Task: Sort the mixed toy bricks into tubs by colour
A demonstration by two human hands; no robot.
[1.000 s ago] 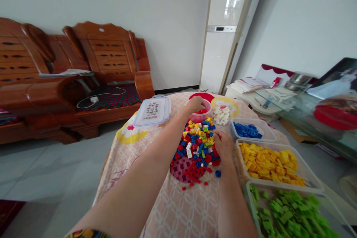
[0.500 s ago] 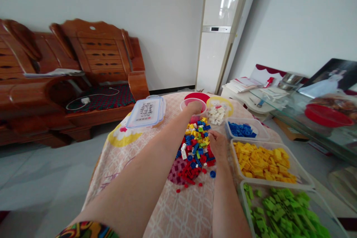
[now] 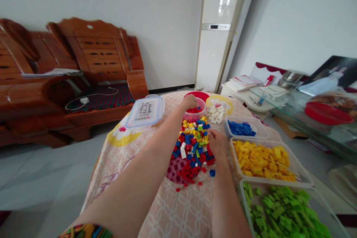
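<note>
My left hand (image 3: pixel 190 102) is at the left rim of a round clear tub (image 3: pixel 205 111), its fingers curled and partly hidden. Whether it grips the rim or a small piece, I cannot tell. Red toy bricks (image 3: pixel 195 110) lie inside the tub. My right hand (image 3: pixel 218 144) rests at the right side of a mixed pile of toy bricks (image 3: pixel 192 139), fingertips pressed together near a blue brick; what they hold, if anything, is hidden. Loose red bricks (image 3: pixel 189 174) lie at the pile's near end, and a round blue piece (image 3: pixel 212 173) sits beside my right wrist.
White bricks (image 3: pixel 215 113) lie beyond the pile. Along the right stand clear boxes with blue bricks (image 3: pixel 240 128), yellow bricks (image 3: pixel 259 160) and green bricks (image 3: pixel 287 208). A lidded box (image 3: pixel 146 111) sits at the table's left edge. A glass table (image 3: pixel 295 113) stands farther right.
My left hand has moved from inside the round tub up and left to its rim, uncovering the red bricks there. My right hand has stayed nearly still.
</note>
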